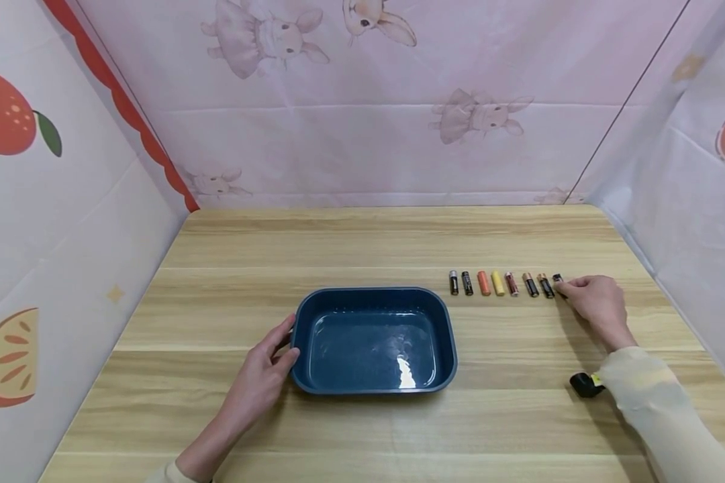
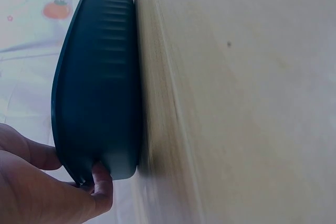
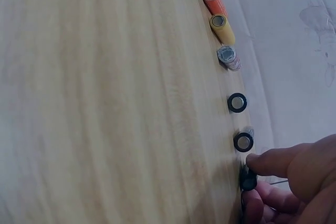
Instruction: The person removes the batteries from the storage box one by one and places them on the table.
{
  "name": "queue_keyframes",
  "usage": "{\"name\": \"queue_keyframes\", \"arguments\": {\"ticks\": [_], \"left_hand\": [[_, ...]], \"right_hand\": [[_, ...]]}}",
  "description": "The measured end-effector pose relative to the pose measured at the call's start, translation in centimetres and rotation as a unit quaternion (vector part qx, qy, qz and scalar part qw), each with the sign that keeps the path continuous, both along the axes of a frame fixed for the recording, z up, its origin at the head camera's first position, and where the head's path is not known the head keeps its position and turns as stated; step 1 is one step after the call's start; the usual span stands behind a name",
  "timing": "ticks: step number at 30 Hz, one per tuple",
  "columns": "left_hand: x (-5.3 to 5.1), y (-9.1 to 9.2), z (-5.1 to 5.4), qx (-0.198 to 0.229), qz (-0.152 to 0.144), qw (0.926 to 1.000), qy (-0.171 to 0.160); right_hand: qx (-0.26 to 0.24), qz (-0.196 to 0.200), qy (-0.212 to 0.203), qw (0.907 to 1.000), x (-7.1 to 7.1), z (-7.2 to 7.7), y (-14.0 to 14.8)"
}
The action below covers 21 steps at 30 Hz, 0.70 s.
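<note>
A dark blue rectangular basin (image 1: 374,302) with rounded corners sits upright on the table, nothing lying in it. At its left end, my left hand (image 1: 260,376) grips the rim between thumb and fingers; in the left wrist view the thumb (image 2: 102,184) presses the outer wall. Right of the basin, several batteries lie in a spaced row, among them an orange battery (image 1: 484,283), a yellow battery (image 1: 497,283) and a dark red one (image 1: 511,284). My right hand (image 1: 598,305) pinches the black battery (image 3: 249,178) at the row's right end. Fingers partly hide that battery.
The wooden table (image 1: 217,288) has its back edge behind the row. A pink cloth with rabbits (image 1: 362,154) hangs behind, and printed white cloths stand at both sides. A black device (image 1: 586,385) is by the right sleeve.
</note>
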State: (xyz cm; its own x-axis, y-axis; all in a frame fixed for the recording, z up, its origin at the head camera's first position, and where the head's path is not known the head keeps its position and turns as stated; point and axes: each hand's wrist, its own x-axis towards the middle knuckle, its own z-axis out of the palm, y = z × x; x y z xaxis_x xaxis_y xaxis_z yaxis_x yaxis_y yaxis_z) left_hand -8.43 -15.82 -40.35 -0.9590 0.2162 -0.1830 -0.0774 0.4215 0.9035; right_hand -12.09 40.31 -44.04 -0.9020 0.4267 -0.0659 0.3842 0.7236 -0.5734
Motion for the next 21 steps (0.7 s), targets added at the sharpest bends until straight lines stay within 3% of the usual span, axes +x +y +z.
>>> {"name": "queue_keyframes", "arguments": {"ticks": [21], "left_hand": [[-0.05, 0.09, -0.07, -0.006, 0.003, 0.9999, -0.015]], "right_hand": [[0.018, 0.017, -0.029, 0.9993, 0.0, 0.62, 0.31]]}}
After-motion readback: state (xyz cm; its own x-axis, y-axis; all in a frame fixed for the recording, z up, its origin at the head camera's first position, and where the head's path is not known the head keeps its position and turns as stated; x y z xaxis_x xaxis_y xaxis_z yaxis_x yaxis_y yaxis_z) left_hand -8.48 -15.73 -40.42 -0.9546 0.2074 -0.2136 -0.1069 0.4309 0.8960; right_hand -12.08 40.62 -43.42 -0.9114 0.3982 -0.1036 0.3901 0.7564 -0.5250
